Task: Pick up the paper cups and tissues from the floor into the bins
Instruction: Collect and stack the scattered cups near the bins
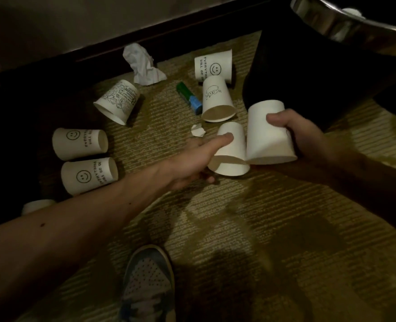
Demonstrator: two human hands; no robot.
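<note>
The left hand (199, 159) grips one paper cup (230, 151) round its wall, and the right hand (301, 133) grips a second cup (268, 133) beside it. Both look light, thin and easily crushed, so a gentle hold seems best. Beyond the hands lie loose cups (218, 98) and a soft tissue (143, 65). The bin (332, 22) stands past the right hand.

Dim carpeted room, hotel-like. Striped olive carpet (250, 217) beneath the gripped paper cups (262, 140); dark baseboard (169, 36) and wall (53, 24) beyond. Chrome-rimmed bin (327, 22) past the right hand (294, 133).
</note>
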